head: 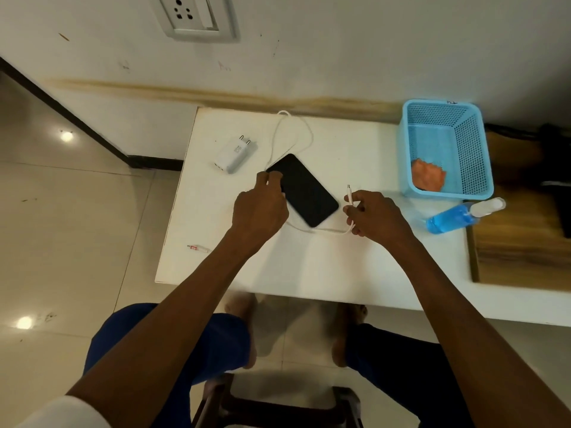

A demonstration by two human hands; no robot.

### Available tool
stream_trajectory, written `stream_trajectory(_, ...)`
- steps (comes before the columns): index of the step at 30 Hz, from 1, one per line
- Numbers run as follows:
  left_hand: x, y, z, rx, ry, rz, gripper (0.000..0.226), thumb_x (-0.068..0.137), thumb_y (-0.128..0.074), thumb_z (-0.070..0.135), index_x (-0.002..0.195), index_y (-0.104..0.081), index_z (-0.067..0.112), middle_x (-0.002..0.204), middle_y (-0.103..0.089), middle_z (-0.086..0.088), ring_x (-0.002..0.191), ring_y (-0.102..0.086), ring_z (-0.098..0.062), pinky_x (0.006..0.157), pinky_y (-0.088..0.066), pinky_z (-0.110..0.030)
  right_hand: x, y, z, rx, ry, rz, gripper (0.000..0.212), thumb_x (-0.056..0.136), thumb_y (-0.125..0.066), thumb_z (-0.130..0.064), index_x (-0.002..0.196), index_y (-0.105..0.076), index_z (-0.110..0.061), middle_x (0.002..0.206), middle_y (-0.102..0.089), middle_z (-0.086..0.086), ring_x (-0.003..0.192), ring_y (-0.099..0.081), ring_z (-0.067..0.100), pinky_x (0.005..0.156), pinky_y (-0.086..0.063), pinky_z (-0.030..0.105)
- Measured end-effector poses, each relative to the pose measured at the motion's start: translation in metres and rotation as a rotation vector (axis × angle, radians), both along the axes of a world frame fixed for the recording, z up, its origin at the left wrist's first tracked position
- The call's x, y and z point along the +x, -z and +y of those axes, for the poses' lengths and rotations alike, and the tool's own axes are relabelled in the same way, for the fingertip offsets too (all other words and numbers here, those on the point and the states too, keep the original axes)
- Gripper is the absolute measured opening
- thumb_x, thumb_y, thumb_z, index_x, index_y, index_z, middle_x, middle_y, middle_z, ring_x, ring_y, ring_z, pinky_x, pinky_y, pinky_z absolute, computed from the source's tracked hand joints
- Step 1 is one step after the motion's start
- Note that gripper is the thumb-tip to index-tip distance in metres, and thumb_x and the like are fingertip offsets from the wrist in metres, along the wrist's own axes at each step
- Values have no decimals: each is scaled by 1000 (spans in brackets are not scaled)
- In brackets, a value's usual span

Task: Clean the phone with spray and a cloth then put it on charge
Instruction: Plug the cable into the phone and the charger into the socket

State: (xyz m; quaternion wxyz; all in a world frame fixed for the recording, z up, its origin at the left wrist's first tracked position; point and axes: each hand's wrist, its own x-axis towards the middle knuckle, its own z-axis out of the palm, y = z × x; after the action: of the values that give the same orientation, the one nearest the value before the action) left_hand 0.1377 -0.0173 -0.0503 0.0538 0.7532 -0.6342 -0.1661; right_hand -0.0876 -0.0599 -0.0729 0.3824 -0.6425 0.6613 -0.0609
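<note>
The phone (302,189) lies flat, long axis diagonal toward the adapter (235,156); left hand (259,208) grips it, right hand (375,216) pinches the cable (350,197).

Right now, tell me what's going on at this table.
A person sits at a white table. The left hand grips the edge of a black phone lying screen up. The right hand pinches the small-plug end of a white cable, not yet plugged into the phone. The charger lies unplugged, and the cable's other end lies loose near the table's edge. The orange cloth sits in a blue basket, with the spray bottle lying beside it.
</note>
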Motion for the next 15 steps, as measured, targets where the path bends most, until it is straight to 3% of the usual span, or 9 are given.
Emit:
stream_trajectory(2,1,-1,-1,11,-80,93,42,100,-45,20,141,-42,15,130,-52,-8,97,-64,-33,76,-43,-35,4,0,2,-136,-85,124,30,99,-57,-30,124,-64,-16,110,-71,6,99,-68,27,89,-50,33)
stream_trajectory(5,0,-8,-7,94,-314,498,42,97,-47,15,139,-46,14,123,-62,-13,104,-64,-33,86,-48,-38,8,-2,3,-247,-75,118,28,100,-55,-25,124,-64,-14,115,-68,7,104,-64,28,84,-44,31)
stream_trajectory(7,-1,-12,-10,161,-505,846,41,97,-50,14,138,-47,10,117,-63,-13,89,-66,-29,72,-52,-35,11,-3,3,-240,-10,37,25,101,-54,-24,122,-66,-17,112,-70,2,103,-65,26,84,-46,32)
stream_trajectory(9,-2,-17,-10,177,-684,1119,40,98,-53,13,137,-48,6,119,-59,-12,88,-63,-29,67,-50,-32,16,-4,2,-237,9,-13,22,103,-51,-28,111,-67,-16,94,-67,-4,95,-65,28,75,-42,31)
stream_trajectory(11,-6,-19,-9,184,-818,1357,43,99,-53,18,140,-48,7,133,-54,-12,111,-59,-31,89,-51,-37,25,-6,2,-226,7,-50,26,105,-45,-32,106,-64,-14,91,-65,-3,92,-63,30,75,-43,34)
stream_trajectory(13,-17,-20,-5,186,-889,1503,51,101,-52,29,148,-41,14,153,-41,-8,140,-40,-27,113,-33,-42,35,-7,3,-199,13,-69,31,106,-40,-33,112,-61,-12,102,-68,4,96,-62,31,82,-46,39)
stream_trajectory(15,-31,-20,-2,181,-910,1522,61,101,-50,41,154,-29,20,161,-28,-1,148,-26,-19,121,-21,-42,44,-8,4,-196,10,-32,32,107,-36,-35,112,-54,-9,95,-66,9,89,-62,34,76,-44,39)
